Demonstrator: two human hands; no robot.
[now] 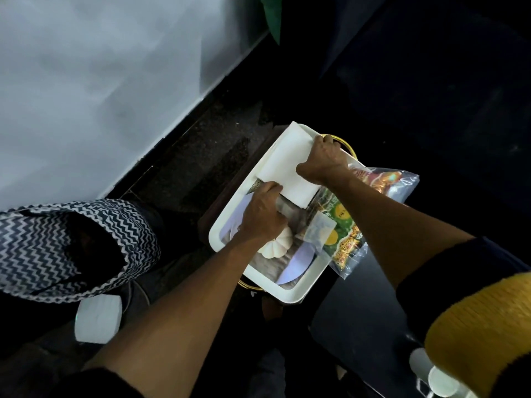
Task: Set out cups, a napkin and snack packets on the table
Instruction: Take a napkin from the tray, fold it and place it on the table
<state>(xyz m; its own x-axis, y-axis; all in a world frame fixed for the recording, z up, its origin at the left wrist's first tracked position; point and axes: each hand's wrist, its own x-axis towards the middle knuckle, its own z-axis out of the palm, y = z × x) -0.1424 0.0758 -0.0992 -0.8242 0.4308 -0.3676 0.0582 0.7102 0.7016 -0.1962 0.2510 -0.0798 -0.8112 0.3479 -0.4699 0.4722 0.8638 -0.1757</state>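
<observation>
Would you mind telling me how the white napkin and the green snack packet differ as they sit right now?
The white napkin is plain and opaque; the green snack packet is printed with yellow lettering and glossy. The napkin lies inside the white tray, while the packet hangs over its right rim. The napkin is held by the left hand and right hand; the packet is untouched. Both are flat.

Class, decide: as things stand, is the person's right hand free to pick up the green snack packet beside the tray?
Probably not yet: the right hand grips the white napkin, though the green snack packet lies uncovered just below its forearm.
</observation>
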